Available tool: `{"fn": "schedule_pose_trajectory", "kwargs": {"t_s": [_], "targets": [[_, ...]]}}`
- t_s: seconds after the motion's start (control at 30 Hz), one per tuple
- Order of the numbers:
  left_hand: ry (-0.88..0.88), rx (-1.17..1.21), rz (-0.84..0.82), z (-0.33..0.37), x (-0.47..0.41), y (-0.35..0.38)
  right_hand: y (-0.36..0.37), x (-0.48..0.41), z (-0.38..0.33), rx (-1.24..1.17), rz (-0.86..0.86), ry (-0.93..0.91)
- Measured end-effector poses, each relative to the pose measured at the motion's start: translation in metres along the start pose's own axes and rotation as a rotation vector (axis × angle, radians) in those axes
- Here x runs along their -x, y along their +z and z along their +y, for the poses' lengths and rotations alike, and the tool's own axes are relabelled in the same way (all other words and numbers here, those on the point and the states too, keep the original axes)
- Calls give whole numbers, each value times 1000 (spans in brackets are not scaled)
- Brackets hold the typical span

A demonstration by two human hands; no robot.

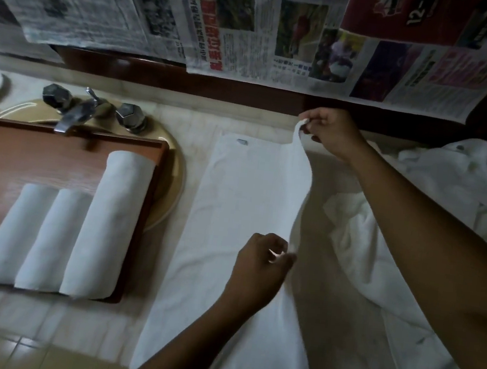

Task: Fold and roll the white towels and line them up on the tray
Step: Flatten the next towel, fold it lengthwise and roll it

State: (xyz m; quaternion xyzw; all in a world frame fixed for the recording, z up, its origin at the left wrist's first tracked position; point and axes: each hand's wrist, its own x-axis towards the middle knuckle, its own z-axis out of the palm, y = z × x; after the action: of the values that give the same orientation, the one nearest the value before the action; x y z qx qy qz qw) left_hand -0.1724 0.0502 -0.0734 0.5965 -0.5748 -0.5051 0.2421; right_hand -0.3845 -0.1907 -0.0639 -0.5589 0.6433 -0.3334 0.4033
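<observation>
Towel (232,213), white, lies flat on the bench (6,308) just right of the tray (0,154). Its long axis runs from the near edge away toward the wall, with a small label at the far end. Its right edge is lifted: the right hand (331,133) pinches the far corner and the left hand (259,266) pinches the same edge nearer the middle. On the tray three rolled towels (45,236) lie side by side, roughly parallel to it. The tray rests across a sink (172,175) under a tap (76,114). Further right of the tray, heaped white cloth (465,187). Newspapers (285,36) cover the wall behind.
</observation>
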Motion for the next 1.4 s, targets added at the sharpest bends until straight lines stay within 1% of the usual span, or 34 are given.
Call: {"fn": "schedule_pose_trajectory", "kwargs": {"t_s": [0.17, 0.23, 0.33, 0.4, 0.5, 0.63, 0.7, 0.83, 0.9, 1.0, 1.17, 1.4], "targets": [[-164, 260, -2, -20, 3, -53, 57, -26, -20, 89, 24, -114], [-208, 368, 11, -33, 3, -68, 82, -38, -25, 140, 31, -130], [-276, 503, 56, -54, -2, -85, 120, -53, -30, 249, -14, -135], [-304, 504, 104, -69, -6, -92, 140, -62, -32, 307, -46, -132], [-345, 431, 189, -87, -12, -97, 168, -70, -27, 377, -66, -120], [-427, 378, 226, -96, -18, -101, 193, -79, -6, 463, -53, -81], [-443, 415, 221, -93, -19, -104, 199, -82, 2, 506, -27, -81], [-379, 613, 129, -79, -16, -117, 199, -79, 4, 534, 4, -136], [-383, 594, 167, -85, -17, -124, 198, -80, 6, 537, 7, -149], [-416, 445, 282, -110, -21, -128, 198, -82, 6, 527, 4, -149], [-397, 280, 324, -119, -23, -121, 195, -85, 6, 497, -7, -140], [-409, 208, 410, -116, -25, -114, 195, -86, 4, 492, 2, -131]]}}
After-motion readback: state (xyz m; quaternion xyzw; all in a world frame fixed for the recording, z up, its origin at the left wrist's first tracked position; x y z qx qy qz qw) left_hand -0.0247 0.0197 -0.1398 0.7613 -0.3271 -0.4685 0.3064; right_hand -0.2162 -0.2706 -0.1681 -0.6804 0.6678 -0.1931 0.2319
